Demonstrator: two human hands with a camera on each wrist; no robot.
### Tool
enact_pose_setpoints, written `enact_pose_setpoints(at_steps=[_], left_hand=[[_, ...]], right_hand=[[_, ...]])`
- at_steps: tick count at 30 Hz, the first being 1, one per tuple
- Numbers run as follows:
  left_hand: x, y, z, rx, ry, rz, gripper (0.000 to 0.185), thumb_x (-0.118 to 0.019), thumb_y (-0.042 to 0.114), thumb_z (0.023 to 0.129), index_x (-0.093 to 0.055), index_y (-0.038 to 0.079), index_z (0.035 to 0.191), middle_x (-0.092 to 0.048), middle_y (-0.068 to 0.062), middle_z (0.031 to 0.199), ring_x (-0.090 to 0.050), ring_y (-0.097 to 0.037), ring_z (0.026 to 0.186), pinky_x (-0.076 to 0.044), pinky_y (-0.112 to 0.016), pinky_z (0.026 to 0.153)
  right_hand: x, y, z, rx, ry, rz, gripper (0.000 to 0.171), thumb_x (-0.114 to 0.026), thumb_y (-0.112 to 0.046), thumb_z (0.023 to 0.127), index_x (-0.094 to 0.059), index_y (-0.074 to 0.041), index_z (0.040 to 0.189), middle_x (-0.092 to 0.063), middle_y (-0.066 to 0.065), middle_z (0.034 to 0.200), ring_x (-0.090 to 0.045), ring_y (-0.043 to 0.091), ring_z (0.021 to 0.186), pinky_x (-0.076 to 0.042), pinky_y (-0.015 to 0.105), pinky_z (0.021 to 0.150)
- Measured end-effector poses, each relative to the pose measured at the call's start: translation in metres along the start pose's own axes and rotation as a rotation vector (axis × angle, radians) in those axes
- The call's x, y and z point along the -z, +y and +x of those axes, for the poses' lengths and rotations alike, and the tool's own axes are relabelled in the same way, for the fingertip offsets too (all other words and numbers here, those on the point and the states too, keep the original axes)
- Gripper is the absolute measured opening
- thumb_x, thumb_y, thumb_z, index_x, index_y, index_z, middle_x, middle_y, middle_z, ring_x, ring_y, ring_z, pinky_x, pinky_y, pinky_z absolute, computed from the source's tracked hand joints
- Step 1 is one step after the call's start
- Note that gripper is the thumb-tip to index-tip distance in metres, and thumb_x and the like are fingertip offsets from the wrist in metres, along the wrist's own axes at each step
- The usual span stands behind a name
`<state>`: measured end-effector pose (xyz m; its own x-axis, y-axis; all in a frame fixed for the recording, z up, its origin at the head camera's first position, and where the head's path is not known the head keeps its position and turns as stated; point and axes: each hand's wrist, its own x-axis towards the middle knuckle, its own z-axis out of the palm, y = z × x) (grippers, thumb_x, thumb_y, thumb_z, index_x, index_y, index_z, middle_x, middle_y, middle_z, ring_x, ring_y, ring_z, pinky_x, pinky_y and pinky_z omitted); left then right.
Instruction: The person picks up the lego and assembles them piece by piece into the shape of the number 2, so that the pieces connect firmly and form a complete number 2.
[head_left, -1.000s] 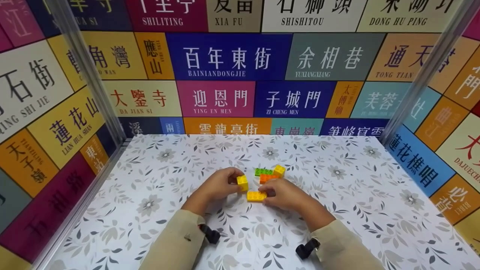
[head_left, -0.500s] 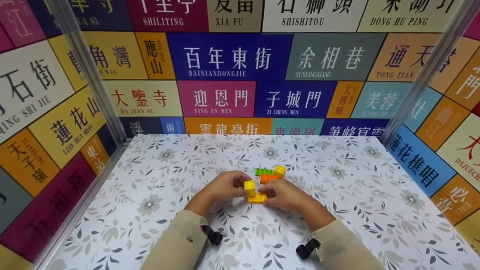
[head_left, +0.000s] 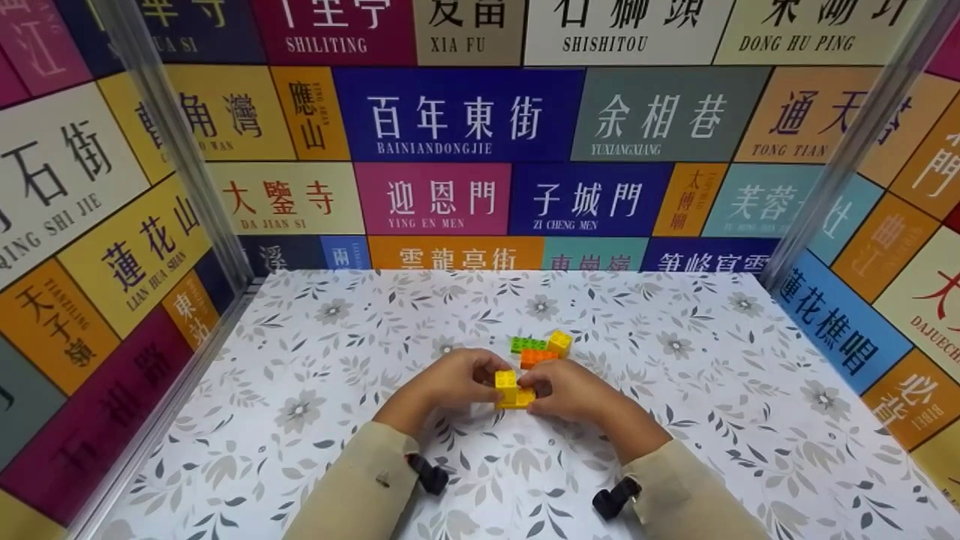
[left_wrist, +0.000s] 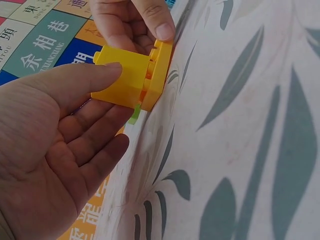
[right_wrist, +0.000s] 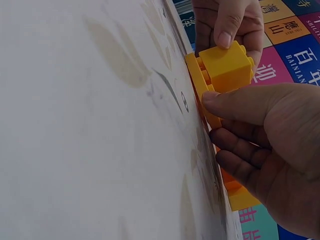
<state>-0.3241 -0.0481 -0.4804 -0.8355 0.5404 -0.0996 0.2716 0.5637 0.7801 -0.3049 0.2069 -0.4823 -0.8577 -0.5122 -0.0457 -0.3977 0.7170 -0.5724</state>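
Note:
Between its thumb and fingers, my left hand [head_left: 459,379] pinches a tall yellow toy building brick [left_wrist: 117,75]. That brick stands over the left end of a low, longer yellow brick [left_wrist: 160,75] on the table. In both wrist views, studs of the low brick show in a narrow gap under the tall one. My right hand [head_left: 576,391] grips the low brick's right end, with the thumb [right_wrist: 212,102] on its near side. Part of the low brick is hidden by the tall one and by the right fingers.
Just behind the hands lie a green brick [head_left: 527,345], an orange brick [head_left: 535,359] and another yellow brick [head_left: 559,343], close together. The table [head_left: 300,465] has a leaf-patterned cover. Sign-covered panels [head_left: 457,112] enclose it at the back and both sides.
My left hand has carried the tall yellow brick rightward and slightly toward me, from beside the low yellow brick to over its left end. The right hand has stayed nearly still.

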Motion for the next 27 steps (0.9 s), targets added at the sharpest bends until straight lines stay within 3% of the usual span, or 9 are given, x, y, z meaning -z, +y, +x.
enact_pose_setpoints(at_steps=[8, 12, 17, 23, 27], left_hand=[[-0.0003, 0.0008, -0.0007, 0.019, -0.013, 0.000, 0.032, -0.085, 0.019, 0.093, -0.075, 0.034, 0.120, -0.074, 0.012, 0.110, -0.068, -0.012, 0.104, -0.057, -0.040, 0.104], [-0.0009, 0.0011, -0.0008, 0.015, -0.003, -0.004, 0.026, -0.084, 0.029, 0.095, -0.075, 0.034, 0.119, -0.074, 0.013, 0.109, -0.068, -0.012, 0.102, -0.057, -0.039, 0.102], [-0.0020, 0.0010, 0.0006, 0.006, 0.015, 0.007, 0.022, -0.080, 0.041, 0.097, -0.076, 0.033, 0.118, -0.074, 0.012, 0.108, -0.066, -0.013, 0.100, -0.055, -0.037, 0.099], [-0.0026, 0.0015, 0.0015, 0.015, 0.015, 0.023, 0.021, -0.079, 0.041, 0.098, -0.076, 0.033, 0.117, -0.074, 0.013, 0.105, -0.066, -0.013, 0.097, -0.056, -0.036, 0.095], [-0.0030, 0.0025, 0.0004, -0.011, 0.026, 0.014, 0.022, -0.081, 0.038, 0.097, -0.077, 0.030, 0.117, -0.076, 0.012, 0.105, -0.067, -0.011, 0.095, -0.057, -0.036, 0.094]], right_hand=[[-0.0001, -0.0010, 0.0001, -0.032, -0.016, 0.009, 0.037, -0.086, -0.013, 0.090, -0.078, -0.012, 0.126, -0.078, 0.001, 0.120, -0.066, 0.015, 0.104, -0.058, 0.046, 0.101], [0.0002, -0.0015, 0.0011, -0.044, -0.021, 0.009, 0.037, -0.086, -0.014, 0.090, -0.078, -0.013, 0.127, -0.077, 0.001, 0.123, -0.067, 0.016, 0.107, -0.057, 0.048, 0.105], [0.0005, -0.0016, 0.0015, -0.072, -0.025, 0.009, 0.036, -0.086, -0.016, 0.091, -0.078, -0.015, 0.126, -0.077, -0.002, 0.120, -0.065, 0.014, 0.101, -0.058, 0.045, 0.101], [0.0013, -0.0016, 0.0013, -0.075, -0.031, 0.016, 0.035, -0.086, -0.016, 0.091, -0.078, -0.016, 0.125, -0.077, -0.004, 0.113, -0.063, 0.014, 0.095, -0.058, 0.040, 0.094], [0.0009, 0.0003, 0.0012, -0.030, -0.027, 0.014, 0.032, -0.086, -0.015, 0.090, -0.079, -0.014, 0.121, -0.077, -0.003, 0.108, -0.062, 0.012, 0.090, -0.057, 0.035, 0.088]])
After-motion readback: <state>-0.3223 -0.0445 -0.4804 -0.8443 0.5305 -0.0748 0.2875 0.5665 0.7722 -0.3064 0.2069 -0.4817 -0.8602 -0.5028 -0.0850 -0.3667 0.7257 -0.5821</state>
